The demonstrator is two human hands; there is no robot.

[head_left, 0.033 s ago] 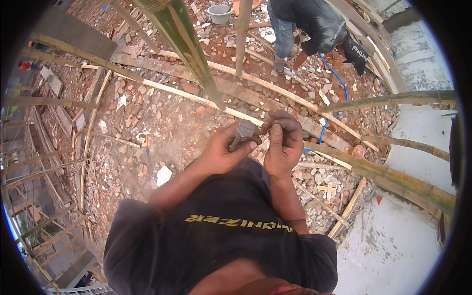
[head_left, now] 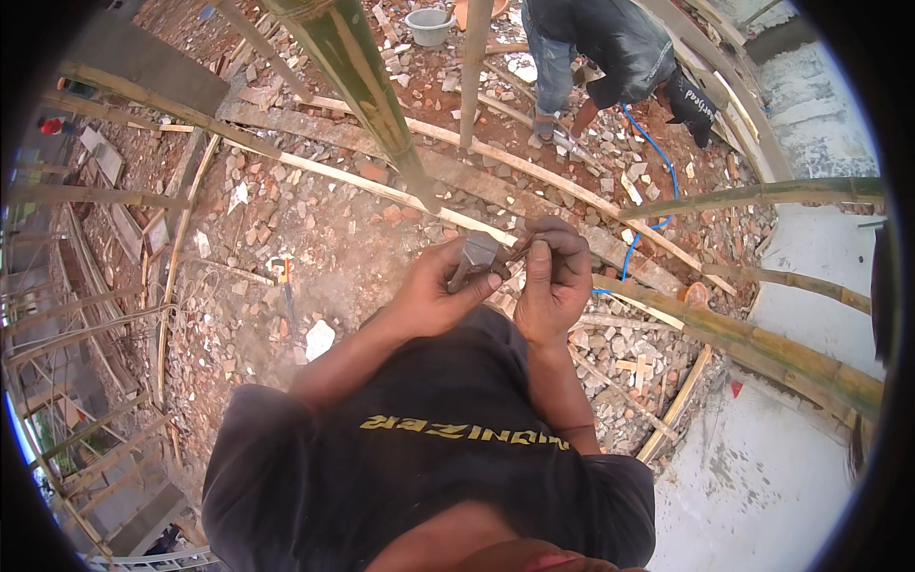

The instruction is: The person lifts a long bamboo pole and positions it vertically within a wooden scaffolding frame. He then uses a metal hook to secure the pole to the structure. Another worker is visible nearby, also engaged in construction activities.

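My left hand (head_left: pixel 440 291) is closed around a grey, blocky metal tool (head_left: pixel 479 252) that looks like a hammer head. The rest of that tool is hidden by my fingers and the angle. Close beside it, my right hand (head_left: pixel 551 291) is raised with thumb and fingers pinched together. Thin dark pieces (head_left: pixel 518 255) show between the fingertips of both hands, too small to name for certain. Both hands are held in front of my dark shirt, fingertips nearly touching.
An upright bamboo pole (head_left: pixel 367 105) stands just ahead. Bamboo rails (head_left: pixel 782 353) cross at the right, beside a pale wall (head_left: pixel 753 458). Broken brick and timber strips cover the ground (head_left: pixel 315 219). Another person (head_left: pixel 610 48) bends near a blue hose (head_left: pixel 658 151). A bucket (head_left: pixel 429 29) stands farther off.
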